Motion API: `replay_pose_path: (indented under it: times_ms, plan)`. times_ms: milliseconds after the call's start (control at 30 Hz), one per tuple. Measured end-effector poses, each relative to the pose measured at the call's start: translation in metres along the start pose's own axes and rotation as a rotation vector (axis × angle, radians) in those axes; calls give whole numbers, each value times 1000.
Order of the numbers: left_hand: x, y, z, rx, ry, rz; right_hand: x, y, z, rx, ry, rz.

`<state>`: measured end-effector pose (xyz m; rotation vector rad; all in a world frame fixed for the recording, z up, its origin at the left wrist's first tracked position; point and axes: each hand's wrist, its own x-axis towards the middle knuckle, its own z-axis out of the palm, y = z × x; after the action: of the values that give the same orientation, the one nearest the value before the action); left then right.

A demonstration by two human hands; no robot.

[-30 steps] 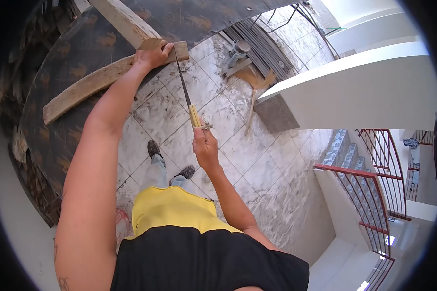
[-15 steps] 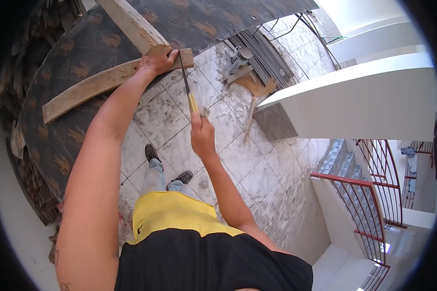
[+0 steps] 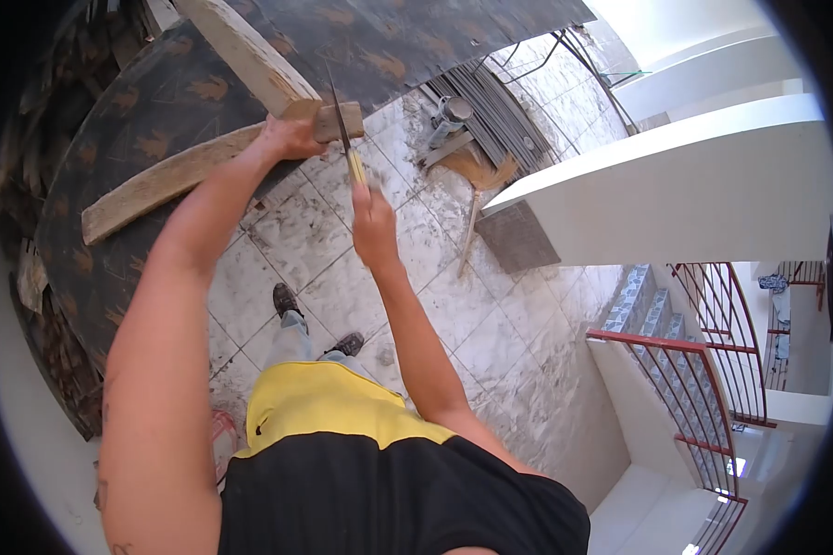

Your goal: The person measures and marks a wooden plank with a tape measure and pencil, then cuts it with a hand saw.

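My right hand [image 3: 375, 229] is closed around the yellow handle [image 3: 357, 168] of a handsaw, whose dark narrow blade [image 3: 340, 113] crosses a wooden plank [image 3: 171, 174] close to its right end. Whether the teeth are inside a cut cannot be made out. Left of the blade, my left hand [image 3: 292, 139] grips this plank at its near edge, fingers partly hidden. A second, thicker timber [image 3: 250, 57] slants in from the top, its end meeting the plank just above my left hand. Beneath both pieces lies a dark printed plywood sheet [image 3: 208, 88].
Stacked scrap wood [image 3: 32, 185] lines the left side. Beyond the sheet's edge, metal bars [image 3: 500, 111], a can-like container [image 3: 452, 113] and a broom [image 3: 477, 171] lie on the dusty tiled floor [image 3: 444, 296]. A low white wall [image 3: 676, 203] and red stair railing [image 3: 662, 347] stand right.
The saw and my right hand have moved forward, so more blade reaches past the plank. My left hand has shifted toward the plank's near edge. The view has shifted slightly.
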<state>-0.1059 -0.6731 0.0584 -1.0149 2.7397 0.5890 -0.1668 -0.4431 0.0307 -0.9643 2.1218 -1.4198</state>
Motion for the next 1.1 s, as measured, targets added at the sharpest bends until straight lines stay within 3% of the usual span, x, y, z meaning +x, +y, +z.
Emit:
replay_pose_path:
  times_ms: [100, 200, 300, 400, 500, 600, 633, 700, 833, 867, 933, 1000, 1100]
  plan:
    - [32, -20, 27, 19, -40, -39, -72, 13, -23, -4, 60, -15]
    - [39, -26, 39, 22, -36, -52, -55, 7, -19, -41, -47, 70]
    - [10, -8, 5, 11, -17, -2, 54, 4, 26, -25, 13, -155]
    - [4, -9, 5, 15, 35, 56, 102, 4, 45, 32, -76, 5]
    - [18, -18, 26, 17, 111, 98, 42, 24, 29, 56, 16, -168]
    - [33, -25, 39, 19, 247, 144, -79, 33, -25, 69, 2, 66]
    - [34, -28, 42, 24, 328, 160, -72, 29, -29, 68, -7, 59]
    - [34, -30, 41, -8, 251, 134, -81, 26, -29, 10, -3, 16]
    - [12, -11, 14, -51, 94, 55, 81, 6, 38, 69, 20, -175]
    - [8, -8, 14, -54, 88, 55, 105, 13, 48, 178, -28, -73]
    - [6, -3, 4, 24, -25, -4, 105, 10, 47, 289, -65, 19]
    - [-7, 5, 0, -8, -98, -14, 48, 16, 34, 101, 11, -107]
    - [1, -6, 17, 22, -91, 14, -28, 16, 4, 86, -14, 133]
